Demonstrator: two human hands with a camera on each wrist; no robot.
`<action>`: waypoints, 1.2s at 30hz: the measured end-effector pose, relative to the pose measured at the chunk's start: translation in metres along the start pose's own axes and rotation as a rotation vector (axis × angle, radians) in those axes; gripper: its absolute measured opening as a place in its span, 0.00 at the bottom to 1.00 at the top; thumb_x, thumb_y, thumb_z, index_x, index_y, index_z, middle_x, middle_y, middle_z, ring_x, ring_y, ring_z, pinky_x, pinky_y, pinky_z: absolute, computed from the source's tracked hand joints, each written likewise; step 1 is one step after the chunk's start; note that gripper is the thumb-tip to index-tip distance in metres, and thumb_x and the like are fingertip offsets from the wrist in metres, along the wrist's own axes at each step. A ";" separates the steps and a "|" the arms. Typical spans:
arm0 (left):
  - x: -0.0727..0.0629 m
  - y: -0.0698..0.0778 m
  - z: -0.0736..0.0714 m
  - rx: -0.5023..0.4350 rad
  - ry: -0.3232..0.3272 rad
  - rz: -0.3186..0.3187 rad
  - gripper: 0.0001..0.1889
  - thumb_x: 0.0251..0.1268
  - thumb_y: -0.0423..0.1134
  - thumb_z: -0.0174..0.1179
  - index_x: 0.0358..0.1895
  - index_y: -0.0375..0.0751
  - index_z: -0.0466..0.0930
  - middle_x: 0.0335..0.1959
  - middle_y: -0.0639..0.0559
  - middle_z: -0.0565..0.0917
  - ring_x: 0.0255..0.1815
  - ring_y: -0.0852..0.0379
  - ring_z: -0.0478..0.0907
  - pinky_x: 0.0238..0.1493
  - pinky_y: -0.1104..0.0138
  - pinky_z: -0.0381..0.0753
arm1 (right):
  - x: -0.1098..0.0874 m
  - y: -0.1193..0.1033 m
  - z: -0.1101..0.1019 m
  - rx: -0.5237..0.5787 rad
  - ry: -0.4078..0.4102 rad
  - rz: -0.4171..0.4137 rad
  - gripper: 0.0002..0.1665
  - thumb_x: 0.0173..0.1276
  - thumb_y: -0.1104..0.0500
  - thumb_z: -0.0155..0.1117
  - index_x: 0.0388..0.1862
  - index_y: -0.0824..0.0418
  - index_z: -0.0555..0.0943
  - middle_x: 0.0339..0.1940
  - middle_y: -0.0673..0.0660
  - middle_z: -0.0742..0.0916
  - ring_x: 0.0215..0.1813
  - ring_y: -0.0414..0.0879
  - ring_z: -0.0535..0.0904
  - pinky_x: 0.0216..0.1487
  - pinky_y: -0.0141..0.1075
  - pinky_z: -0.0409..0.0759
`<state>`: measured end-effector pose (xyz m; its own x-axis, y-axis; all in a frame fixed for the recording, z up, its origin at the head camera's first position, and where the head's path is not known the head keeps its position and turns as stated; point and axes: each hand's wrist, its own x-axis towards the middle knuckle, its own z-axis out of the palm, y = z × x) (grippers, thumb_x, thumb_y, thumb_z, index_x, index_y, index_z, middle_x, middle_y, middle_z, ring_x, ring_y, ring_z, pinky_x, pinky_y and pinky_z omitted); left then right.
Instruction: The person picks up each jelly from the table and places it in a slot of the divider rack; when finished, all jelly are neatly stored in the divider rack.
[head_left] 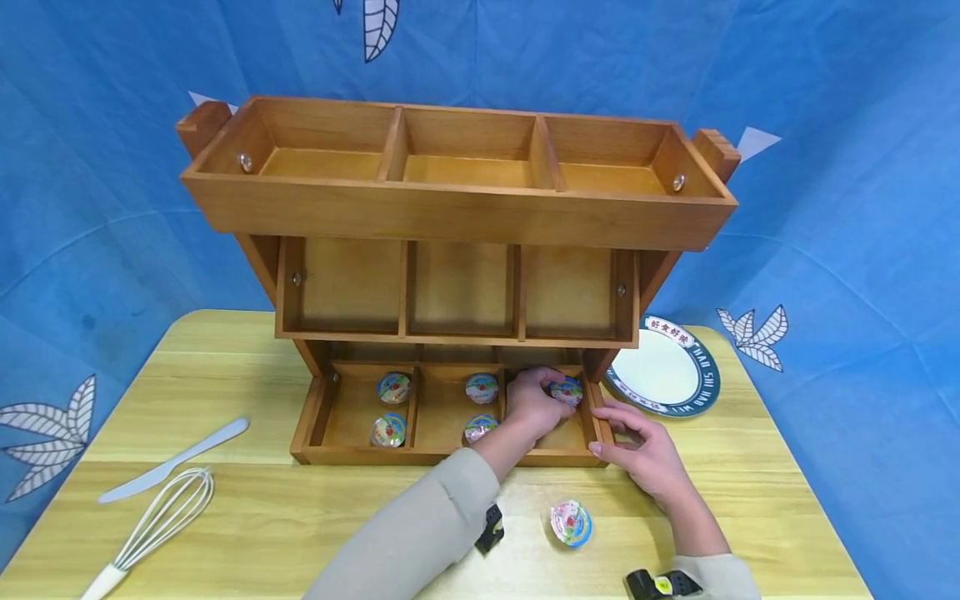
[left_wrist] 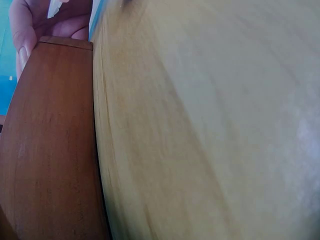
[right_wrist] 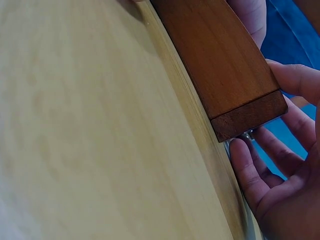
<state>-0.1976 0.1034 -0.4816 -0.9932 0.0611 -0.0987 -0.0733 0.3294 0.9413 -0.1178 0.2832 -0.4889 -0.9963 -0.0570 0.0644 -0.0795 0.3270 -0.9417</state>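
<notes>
A small foil-lidded cup (head_left: 568, 390), its lid printed blue and pink, sits at the back of the right compartment in the bottom wooden tray (head_left: 465, 457). My left hand (head_left: 534, 404) pinches this cup between fingers and thumb. Resting against the tray's right end is my right hand (head_left: 637, 442), its thumb at the front corner and its fingertips by the side rim. The right wrist view shows these loosely bent fingers (right_wrist: 295, 80) touching the end of the wood. Another lidded cup (head_left: 572, 523) lies on the table in front of the tray.
Two lidded cups (head_left: 393, 387) are in the left compartment and two more (head_left: 481, 387) in the middle one. Above rise two more wooden tiers (head_left: 457, 212). A plate (head_left: 663, 367) stands at right; a spreader (head_left: 172, 462) and a whisk (head_left: 168, 517) lie at left.
</notes>
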 end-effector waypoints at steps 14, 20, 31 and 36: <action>-0.012 0.006 -0.004 0.104 0.019 0.086 0.31 0.33 0.28 0.80 0.50 0.41 0.83 0.46 0.48 0.85 0.48 0.51 0.80 0.53 0.64 0.78 | -0.001 0.003 0.003 -0.014 0.004 0.003 0.27 0.60 0.65 0.76 0.58 0.69 0.81 0.70 0.65 0.74 0.63 0.60 0.72 0.55 0.33 0.77; -0.022 0.016 -0.013 0.137 0.005 0.133 0.35 0.34 0.29 0.80 0.57 0.41 0.81 0.52 0.45 0.84 0.53 0.48 0.79 0.55 0.61 0.78 | -0.001 0.003 0.002 -0.024 0.005 -0.004 0.27 0.60 0.65 0.76 0.58 0.68 0.81 0.70 0.65 0.74 0.64 0.60 0.72 0.57 0.34 0.76; -0.061 0.026 -0.040 0.202 -0.064 0.323 0.38 0.43 0.31 0.77 0.65 0.39 0.77 0.62 0.44 0.78 0.62 0.45 0.74 0.61 0.57 0.75 | 0.000 0.002 0.000 -0.022 0.008 -0.032 0.26 0.60 0.66 0.76 0.57 0.68 0.82 0.69 0.65 0.74 0.62 0.56 0.73 0.57 0.31 0.76; -0.080 0.019 -0.051 0.197 -0.096 0.417 0.37 0.45 0.32 0.77 0.65 0.38 0.76 0.64 0.44 0.76 0.63 0.46 0.73 0.61 0.57 0.75 | 0.001 0.005 0.000 -0.032 0.008 -0.035 0.26 0.59 0.65 0.76 0.57 0.67 0.82 0.69 0.65 0.74 0.62 0.54 0.74 0.58 0.32 0.75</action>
<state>-0.1240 0.0569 -0.4393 -0.9209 0.3097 0.2366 0.3576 0.4299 0.8290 -0.1195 0.2848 -0.4934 -0.9932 -0.0608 0.0996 -0.1148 0.3554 -0.9276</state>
